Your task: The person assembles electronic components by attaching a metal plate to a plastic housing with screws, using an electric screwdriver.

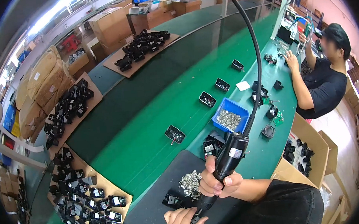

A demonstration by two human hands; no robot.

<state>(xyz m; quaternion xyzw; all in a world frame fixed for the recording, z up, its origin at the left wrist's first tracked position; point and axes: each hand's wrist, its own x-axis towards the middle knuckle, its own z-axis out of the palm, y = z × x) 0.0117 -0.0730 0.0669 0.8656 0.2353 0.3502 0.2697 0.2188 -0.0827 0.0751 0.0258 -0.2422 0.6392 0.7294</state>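
Observation:
My right hand (219,182) is wrapped round a black electric screwdriver (229,156), which hangs on a thick black cable. Its tip slants down to a small black plastic part (195,220) at the lower edge. Around that part my left hand (182,223) is closed, thumb and fingers on either side of it. Both sit over a dark grey mat (153,213). Just beyond my left hand lie a pile of small silver screws (190,184) and an open black housing (172,200). Whether the tip sits in a screw is hidden.
A blue bin (247,114) of small metal pieces stands beyond the screwdriver. Several open black housings (175,134) lie on the green conveyor belt (148,144). Cardboard sheets with many black housings (67,104) line the left. At right, a co-worker (324,71) works near an open carton (312,143).

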